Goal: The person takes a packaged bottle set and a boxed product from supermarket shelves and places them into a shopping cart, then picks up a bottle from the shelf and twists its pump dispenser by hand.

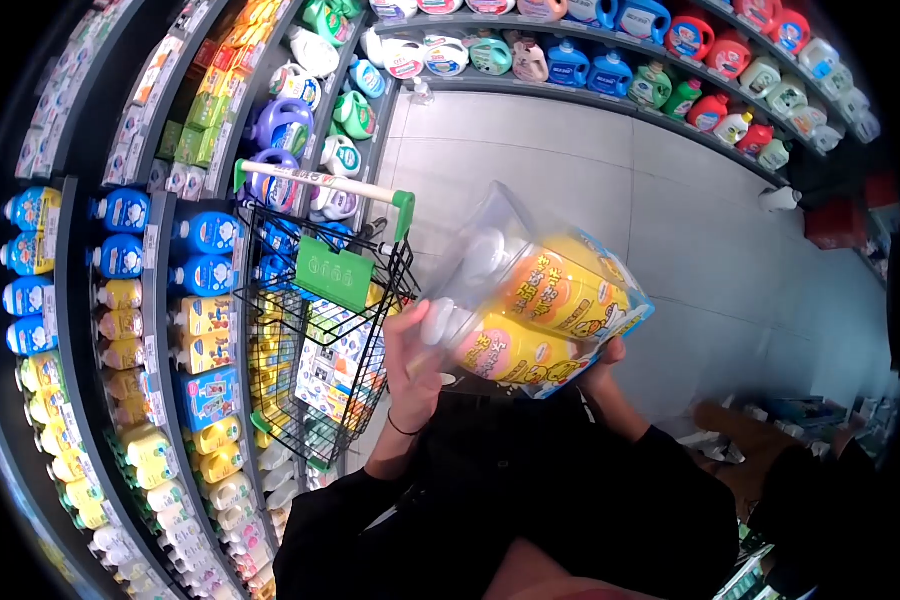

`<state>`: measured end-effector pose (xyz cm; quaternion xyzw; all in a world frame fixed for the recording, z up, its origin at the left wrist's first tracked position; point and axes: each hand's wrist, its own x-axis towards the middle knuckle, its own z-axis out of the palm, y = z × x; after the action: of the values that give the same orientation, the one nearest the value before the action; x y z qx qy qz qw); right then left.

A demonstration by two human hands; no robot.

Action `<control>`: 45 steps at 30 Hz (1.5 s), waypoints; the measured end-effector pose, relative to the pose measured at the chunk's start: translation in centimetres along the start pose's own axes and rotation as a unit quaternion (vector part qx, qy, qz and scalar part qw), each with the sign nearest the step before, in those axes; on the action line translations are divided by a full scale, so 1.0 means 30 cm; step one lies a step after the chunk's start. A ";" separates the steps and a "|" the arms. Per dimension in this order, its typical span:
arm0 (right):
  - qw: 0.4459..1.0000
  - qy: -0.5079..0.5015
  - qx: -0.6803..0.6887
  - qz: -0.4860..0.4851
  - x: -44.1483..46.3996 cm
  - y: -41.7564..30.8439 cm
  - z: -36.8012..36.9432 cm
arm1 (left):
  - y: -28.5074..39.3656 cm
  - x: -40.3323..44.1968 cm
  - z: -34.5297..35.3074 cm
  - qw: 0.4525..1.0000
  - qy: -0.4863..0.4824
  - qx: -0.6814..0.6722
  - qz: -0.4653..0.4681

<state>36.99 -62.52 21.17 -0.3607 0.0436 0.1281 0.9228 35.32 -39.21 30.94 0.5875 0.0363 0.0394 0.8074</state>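
Observation:
A clear plastic pack with two yellow bottles (pixel 560 300) is held up in front of my body, tilted, the bottles' white tops toward the upper left. My left hand (pixel 412 375) grips its left end near the white tops, a dark band around the wrist. At the pack's lower right edge, my right hand (pixel 610 385) holds the blue-edged bottom, its fingers partly hidden behind the pack. Just left of the pack stands a black wire shopping cart (pixel 345 345) with a green and white handle (pixel 320 180) and packaged goods inside.
Curved shelves (pixel 160 300) of blue, yellow and white bottles line the left side. Another shelf (pixel 610 95) of detergent bottles runs along the top. Grey floor tiles (pixel 700 220) lie beyond the pack. At the lower right is a person's brown-clothed part (pixel 755 450).

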 end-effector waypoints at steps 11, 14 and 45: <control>0.997 -0.018 -0.070 -0.012 0.304 0.002 0.271 | 0.076 0.059 -0.309 0.997 -0.004 -0.076 0.031; 0.978 -0.147 -0.128 0.078 0.408 0.036 0.376 | 0.068 0.046 -0.446 0.998 0.008 -0.055 0.037; 0.822 -0.370 -0.163 0.401 1.190 -0.063 0.496 | -0.012 0.497 -0.221 0.950 0.302 0.007 0.078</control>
<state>71.71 -46.48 27.18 -0.3820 -0.1817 0.6159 0.6646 49.46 -31.46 28.38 0.5543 0.2330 0.2777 0.7492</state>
